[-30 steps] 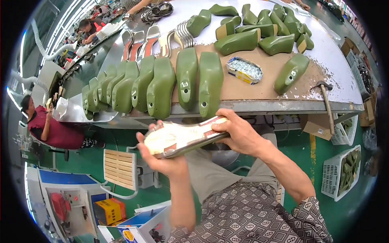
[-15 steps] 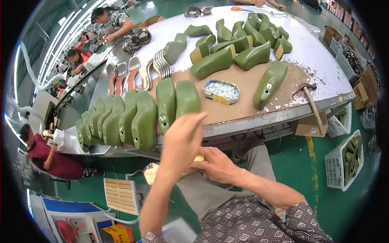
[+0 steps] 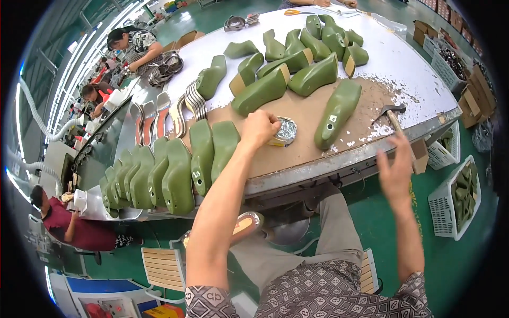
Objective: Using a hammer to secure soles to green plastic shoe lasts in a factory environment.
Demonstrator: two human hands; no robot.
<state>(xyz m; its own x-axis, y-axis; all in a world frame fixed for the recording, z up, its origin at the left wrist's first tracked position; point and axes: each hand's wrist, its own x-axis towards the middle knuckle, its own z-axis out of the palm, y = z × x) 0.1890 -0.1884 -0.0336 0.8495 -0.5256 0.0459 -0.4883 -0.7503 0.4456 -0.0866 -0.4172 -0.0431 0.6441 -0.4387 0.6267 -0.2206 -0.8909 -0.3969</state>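
One shoe mould lies lower centre, insole seemingly on, while the left hand curls, contents unclear, beside the mid-frame tin and the spread right hand hasn't gripped the hammer, upper right.

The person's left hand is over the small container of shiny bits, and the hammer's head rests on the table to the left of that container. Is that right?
Not quite: the head view shows the hammer's head to the right of the small container, not the left. It does rest on the table, and the left hand is over the container.
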